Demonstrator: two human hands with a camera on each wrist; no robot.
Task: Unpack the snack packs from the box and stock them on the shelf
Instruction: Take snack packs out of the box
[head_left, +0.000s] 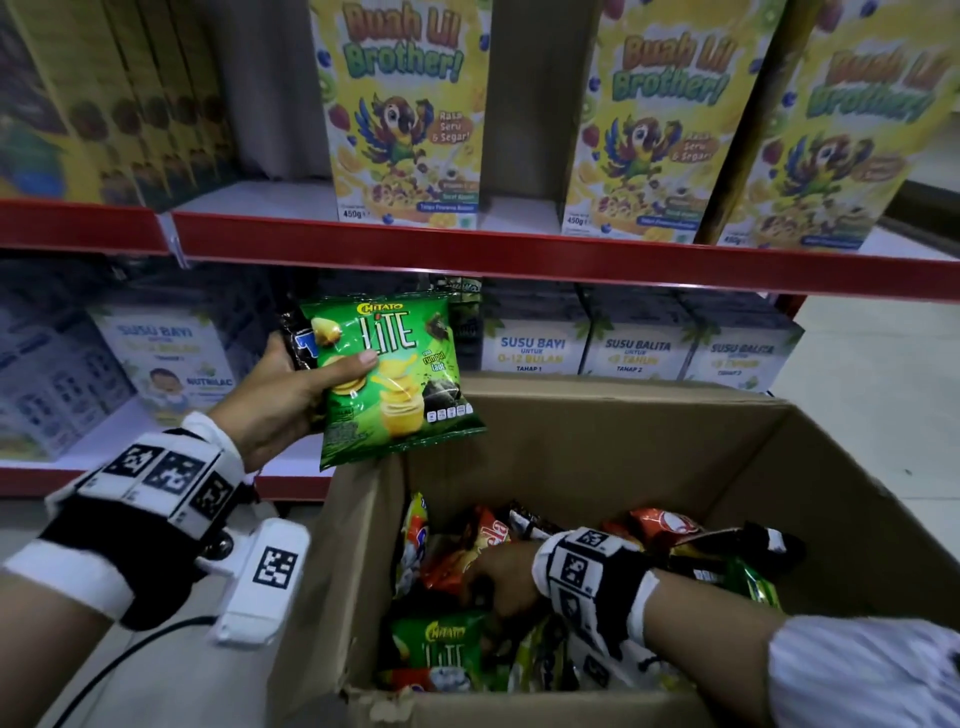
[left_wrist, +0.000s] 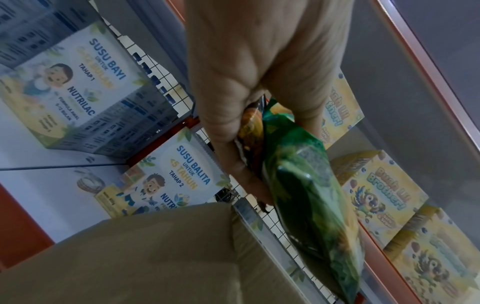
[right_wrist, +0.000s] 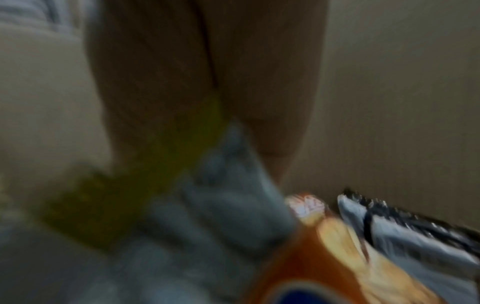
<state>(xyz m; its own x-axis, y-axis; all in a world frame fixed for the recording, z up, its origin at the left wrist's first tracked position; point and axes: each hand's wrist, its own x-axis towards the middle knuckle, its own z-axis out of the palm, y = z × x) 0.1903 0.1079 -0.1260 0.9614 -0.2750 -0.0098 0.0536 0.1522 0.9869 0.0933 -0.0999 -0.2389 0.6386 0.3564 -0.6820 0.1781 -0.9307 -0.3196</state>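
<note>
My left hand (head_left: 311, 384) grips a green Chitato Lite pack (head_left: 400, 379) and a dark pack (head_left: 296, 343) behind it, held up in front of the lower shelf (head_left: 130, 441). In the left wrist view the fingers (left_wrist: 233, 144) pinch both packs, the green pack (left_wrist: 311, 205) hanging edge-on. My right hand (head_left: 493, 582) reaches down into the open cardboard box (head_left: 597, 426) among several snack packs; its fingertips are hidden. The right wrist view is blurred: the hand (right_wrist: 207, 82) sits above an orange pack (right_wrist: 324, 257) and a silver pack (right_wrist: 389, 226).
Another green Chitato pack (head_left: 441, 644) and a red pack (head_left: 665, 525) lie in the box. Baby-milk boxes (head_left: 166, 358) line the lower shelf on both sides. Yellow cereal boxes (head_left: 405, 119) stand on the upper shelf with the red edge (head_left: 467, 254). Pale floor lies at right.
</note>
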